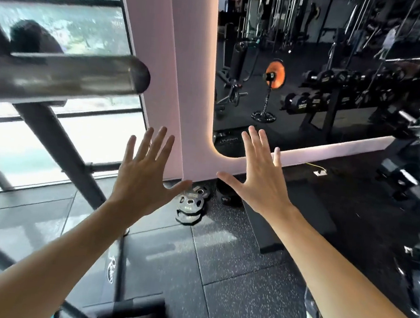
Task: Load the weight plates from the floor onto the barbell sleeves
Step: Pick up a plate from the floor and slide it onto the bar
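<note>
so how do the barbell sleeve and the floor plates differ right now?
The barbell sleeve is bare shiny metal, while the weight plates are black. The sleeve sits high at upper left, horizontal; the plates lie flat in a small stack on the floor by the pink pillar. The sleeve carries no plate in view. Shared: neither is touched; the left hand and right hand are both open and empty.

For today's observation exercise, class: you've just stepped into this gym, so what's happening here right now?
A person stretches both arms forward, left hand and right hand open with fingers spread, holding nothing. A small stack of black weight plates lies on the floor by the base of the pale mirror frame. The bare barbell sleeve juts in from the upper left with no plate on it. Loading has not begun.
</note>
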The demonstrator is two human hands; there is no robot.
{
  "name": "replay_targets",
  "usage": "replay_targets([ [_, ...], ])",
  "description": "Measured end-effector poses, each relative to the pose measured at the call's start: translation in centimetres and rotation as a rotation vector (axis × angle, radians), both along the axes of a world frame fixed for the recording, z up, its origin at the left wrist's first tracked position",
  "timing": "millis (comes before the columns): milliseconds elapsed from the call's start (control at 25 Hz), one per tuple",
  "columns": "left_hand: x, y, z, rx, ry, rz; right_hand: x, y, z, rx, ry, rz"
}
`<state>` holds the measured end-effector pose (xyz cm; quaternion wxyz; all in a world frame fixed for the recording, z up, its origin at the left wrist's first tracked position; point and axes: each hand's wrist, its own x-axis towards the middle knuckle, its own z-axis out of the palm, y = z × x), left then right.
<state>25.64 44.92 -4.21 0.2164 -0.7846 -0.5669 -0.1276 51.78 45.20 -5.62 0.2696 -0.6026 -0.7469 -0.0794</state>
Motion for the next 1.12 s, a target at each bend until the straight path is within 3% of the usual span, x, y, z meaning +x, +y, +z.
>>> replay_targets([
  [360, 2.3, 12.6, -1.4, -0.021, -0.013, 0.045, 0.7, 15.0, -2.3, 0.025, 0.081, 0.071],
  [600, 4.2, 22.4, -2.4, -0.016, -0.022, 0.185, 2.3, 27.1, -4.1, 0.006, 0.085, 0.175],
  [920, 12.0, 35.2, -4.4, -0.098, -0.076, 0.272, 9.5, 41.2, -6.6, -0.123, 0.105, 0.246],
  [1120, 11.9, 40.6, -6.8, -0.147, -0.085, 0.341, 9.9, 48.0, -9.1, -0.191, 0.115, 0.288],
])
